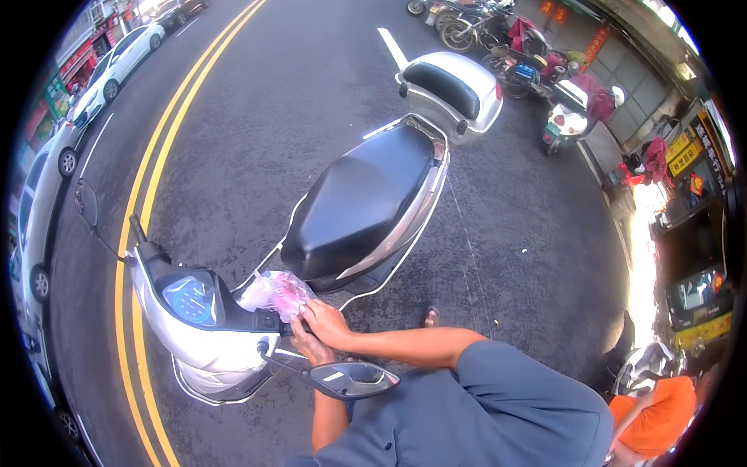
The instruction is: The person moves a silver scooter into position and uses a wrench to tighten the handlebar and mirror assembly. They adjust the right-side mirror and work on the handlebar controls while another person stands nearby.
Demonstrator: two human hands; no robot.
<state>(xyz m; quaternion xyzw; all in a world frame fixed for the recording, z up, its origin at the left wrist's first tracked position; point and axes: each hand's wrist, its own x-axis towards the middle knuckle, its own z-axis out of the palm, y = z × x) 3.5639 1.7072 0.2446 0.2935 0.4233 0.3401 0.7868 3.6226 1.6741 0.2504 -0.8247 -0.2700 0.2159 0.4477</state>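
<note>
A white scooter (194, 350) stands in front of me, with a black seat (358, 206), a blue-lit dashboard (189, 298) and a side mirror (350, 377). A thin plastic bag (272, 292) with pink contents is at the right end of the handlebar. My right hand (327, 325) has its fingers closed on the bag's lower edge. My left hand (307, 342) is just below it, beside the handlebar, fingers curled near the bag; what they hold is hidden. The mirror covers part of my left wrist.
Double yellow lines (124, 303) run along the road, with cars (109, 74) at the left. Motorbikes (459, 31) and another scooter (568, 117) are parked along the upper right. A person in orange (657, 412) is at the lower right, near a storefront (692, 296). The rear box (447, 93) sits behind the seat.
</note>
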